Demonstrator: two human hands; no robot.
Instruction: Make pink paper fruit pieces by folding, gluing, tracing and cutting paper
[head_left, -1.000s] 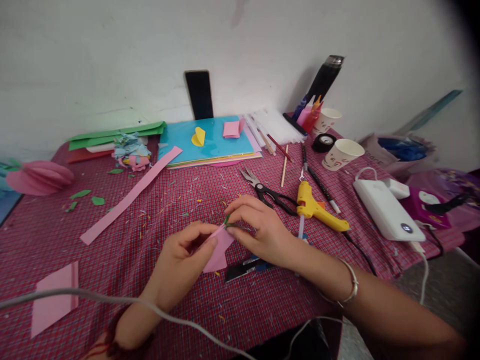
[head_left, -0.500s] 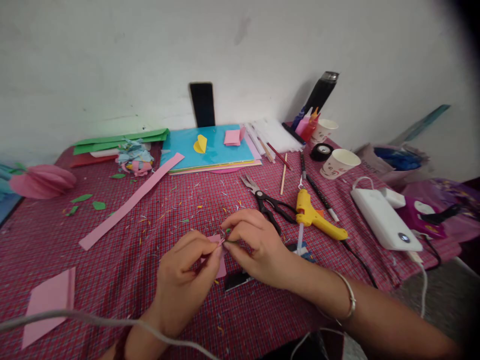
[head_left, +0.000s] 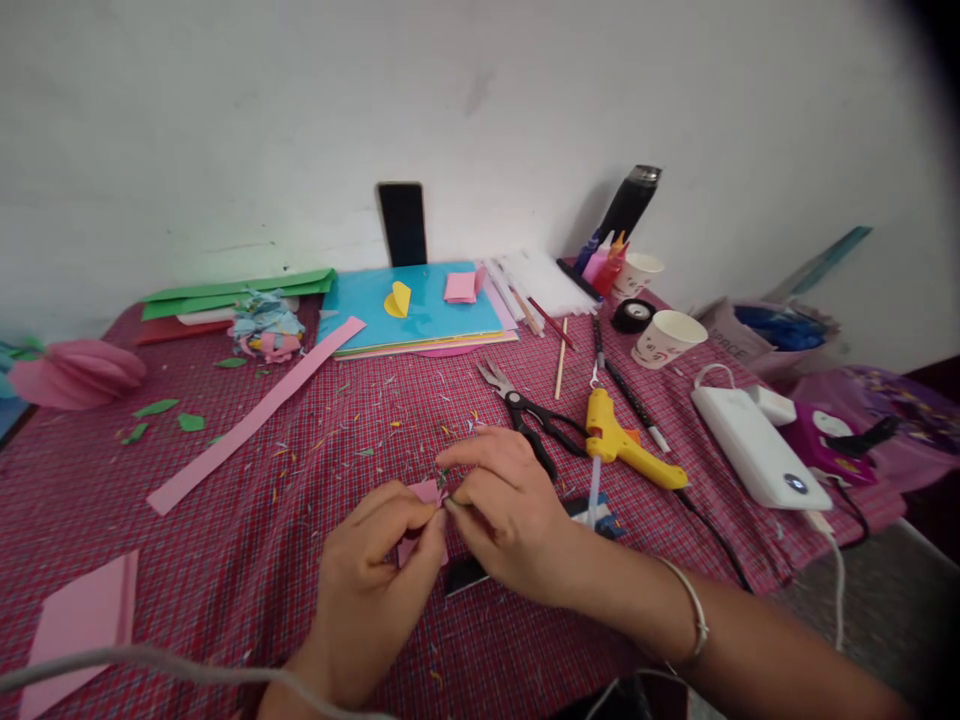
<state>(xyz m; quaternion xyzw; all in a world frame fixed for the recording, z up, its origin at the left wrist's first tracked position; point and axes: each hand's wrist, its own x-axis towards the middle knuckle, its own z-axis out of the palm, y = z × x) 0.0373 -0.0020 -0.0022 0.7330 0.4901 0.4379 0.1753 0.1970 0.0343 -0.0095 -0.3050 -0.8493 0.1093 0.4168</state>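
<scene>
My left hand (head_left: 375, 570) is closed in a pinch on a small piece of pink paper (head_left: 425, 492), just left of the table's middle. The fingertips of my right hand (head_left: 510, 500) meet those of my left and pinch a thin green piece (head_left: 442, 478) against the pink paper; fingers hide most of it. Below my hands, a flat dark thing (head_left: 465, 574) is partly covered by my right hand. Black-handled scissors (head_left: 517, 400) lie partly spread just beyond my right hand. A yellow glue gun (head_left: 619, 440) with a clear glue stick lies to its right.
On the left are a long pink paper strip (head_left: 259, 415), green paper leaves (head_left: 191, 422) and a pink paper flower (head_left: 79, 373). Coloured sheets (head_left: 427, 315) and a phone (head_left: 403, 222) stand at the back. Paper cups (head_left: 667, 340) and a white power bank (head_left: 761, 450) are right. A cable (head_left: 150, 655) crosses the front.
Both hands stay together with their pinches kept, and the fingers have shifted slightly around the pink paper. The whole view has tilted a little, so things appear lower.
</scene>
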